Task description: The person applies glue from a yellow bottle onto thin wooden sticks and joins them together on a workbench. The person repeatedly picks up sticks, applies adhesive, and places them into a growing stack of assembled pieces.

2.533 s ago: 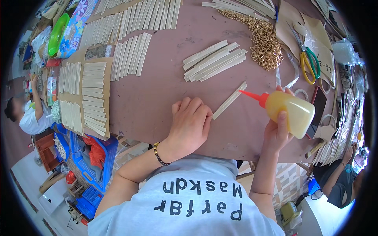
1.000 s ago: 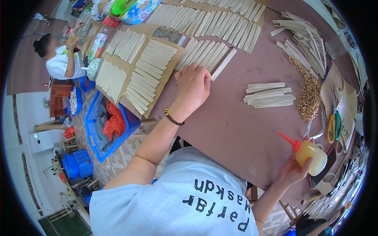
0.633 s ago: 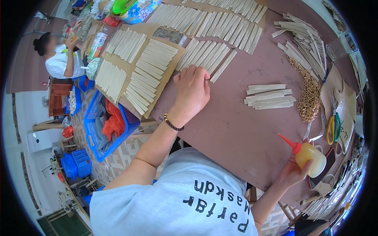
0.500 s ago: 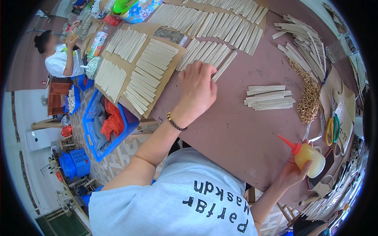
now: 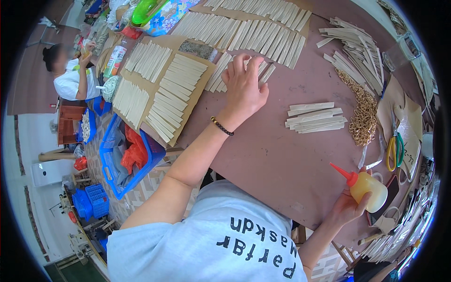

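My left hand (image 5: 244, 89), a dark bead bracelet on its wrist, is over the near end of a row of pale narrow strips (image 5: 218, 75). Its fingers are bent but apart, with the thumb out to the side, and nothing shows between them. Part of the row is hidden under the hand. At the table's right edge my right hand (image 5: 349, 207) is wrapped round a squeeze bottle (image 5: 371, 190) of yellowish liquid, whose red nozzle tilts up to the left. A small stack of strips (image 5: 315, 117) lies between the hands on the brown table (image 5: 263, 150).
Strips line brown boards (image 5: 173, 136) at left, beside a stone block (image 5: 197, 49). Rightward are a loose strip pile (image 5: 359, 54), a gold chain heap (image 5: 361, 110), scissors (image 5: 394, 150) and a clear container (image 5: 401, 55). A blue basket (image 5: 109, 162) stands below; another person (image 5: 70, 80) sits far left.
My left hand has shifted slightly right and its fingers have spread from a closer grip at the end strip. The view has moved a little; my right hand still holds the bottle.
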The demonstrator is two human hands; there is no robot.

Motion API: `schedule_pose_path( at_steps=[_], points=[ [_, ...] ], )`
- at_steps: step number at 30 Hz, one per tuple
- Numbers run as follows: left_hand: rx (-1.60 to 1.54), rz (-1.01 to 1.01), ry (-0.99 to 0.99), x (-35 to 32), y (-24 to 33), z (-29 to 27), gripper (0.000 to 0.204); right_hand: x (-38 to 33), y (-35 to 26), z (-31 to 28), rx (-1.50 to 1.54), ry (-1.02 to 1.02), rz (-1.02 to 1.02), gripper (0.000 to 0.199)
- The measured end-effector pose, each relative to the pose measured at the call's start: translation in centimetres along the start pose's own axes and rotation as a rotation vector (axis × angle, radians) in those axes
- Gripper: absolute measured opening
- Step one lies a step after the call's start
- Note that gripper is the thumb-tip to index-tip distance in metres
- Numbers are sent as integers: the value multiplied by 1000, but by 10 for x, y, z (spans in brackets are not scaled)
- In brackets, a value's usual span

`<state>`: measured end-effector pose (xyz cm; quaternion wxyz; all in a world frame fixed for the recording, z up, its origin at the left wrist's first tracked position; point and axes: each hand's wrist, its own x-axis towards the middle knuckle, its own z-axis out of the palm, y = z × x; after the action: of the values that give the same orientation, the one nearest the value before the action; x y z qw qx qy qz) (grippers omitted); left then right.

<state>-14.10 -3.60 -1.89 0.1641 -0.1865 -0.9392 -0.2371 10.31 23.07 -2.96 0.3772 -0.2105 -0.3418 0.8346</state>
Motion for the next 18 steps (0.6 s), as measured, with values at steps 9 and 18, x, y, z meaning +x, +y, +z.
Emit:
schedule_pose_path(
  at_steps=[9,18],
  points=[
    [23,-6,57,2,-2,2,60,-1,0,3,-5,6,4,59],
    [37,-4,29,4,-5,-2,58,-1,-1,1,-4,9,10,59]
  ],
)
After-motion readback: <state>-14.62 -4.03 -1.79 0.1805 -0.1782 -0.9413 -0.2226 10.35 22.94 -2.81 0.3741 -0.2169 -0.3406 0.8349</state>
